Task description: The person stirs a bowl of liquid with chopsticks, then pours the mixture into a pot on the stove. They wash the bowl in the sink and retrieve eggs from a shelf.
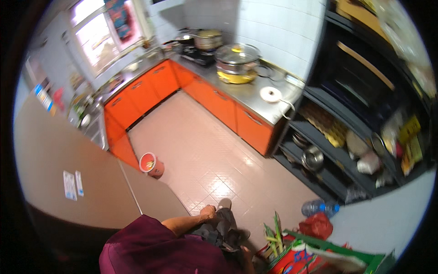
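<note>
My left hand (207,212) hangs in front of my legs, above the tiled floor (202,137); its fingers look loosely curled, and I cannot make out anything in them. Low in the picture, my right hand (246,254) is blurred and partly hidden beside my dark trousers. Nearest to it are green leafy stalks (275,236), which look like scallions or leeks, poking up by a green-edged container (342,247). Red printed packaging (294,260) lies against that container. One grey shoe (224,203) shows ahead of my left hand.
At left stands a tall grey-brown fridge (99,161), with a red bin (157,167) beyond it. Orange cabinets (208,102) carry a steel counter with a yellow steamer (237,65). Dark shelves (328,164) line the right side. A plastic bottle (313,208) and red bag (316,226) lie below.
</note>
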Demonstrator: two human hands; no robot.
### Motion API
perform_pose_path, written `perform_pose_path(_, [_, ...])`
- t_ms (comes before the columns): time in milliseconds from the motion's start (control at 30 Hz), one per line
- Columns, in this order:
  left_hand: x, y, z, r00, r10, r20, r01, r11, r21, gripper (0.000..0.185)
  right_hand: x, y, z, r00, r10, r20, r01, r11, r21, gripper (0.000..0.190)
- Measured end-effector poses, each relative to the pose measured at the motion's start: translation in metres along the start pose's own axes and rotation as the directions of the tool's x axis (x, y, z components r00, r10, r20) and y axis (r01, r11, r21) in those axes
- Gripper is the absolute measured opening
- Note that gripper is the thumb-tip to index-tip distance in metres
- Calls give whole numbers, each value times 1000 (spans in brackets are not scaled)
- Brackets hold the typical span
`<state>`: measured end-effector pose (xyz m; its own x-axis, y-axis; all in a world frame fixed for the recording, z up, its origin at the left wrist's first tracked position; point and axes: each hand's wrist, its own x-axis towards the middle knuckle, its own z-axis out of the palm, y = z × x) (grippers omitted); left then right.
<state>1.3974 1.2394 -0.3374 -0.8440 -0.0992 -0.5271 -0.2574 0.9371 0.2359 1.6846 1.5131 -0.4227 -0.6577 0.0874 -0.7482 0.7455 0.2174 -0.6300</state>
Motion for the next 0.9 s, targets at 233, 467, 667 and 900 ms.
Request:
perform_pose_path(233, [-23, 0, -72, 988, -128, 85, 143, 969, -200, 31, 35, -57, -66, 993, 94, 75, -71, 963, -261, 44])
perform_pose_path(467, [40, -43, -92, 980, -196, 23, 191, 913, -360, 30, 96, -91, -105, 981, 37, 191, 149, 490, -859, 42])
perform_pose_path(667, [97, -45, -91, 1000, 17, 25, -9, 951, -308, 26, 106, -254, -64, 894, 162, -417, -120, 985, 125, 35])
perform_pose_path(900, [172, 18, -54, 913, 280, 297, -160, 915, -371, 29, 88, -265, -40, 849, -122, -515, 105, 992, -62, 33])
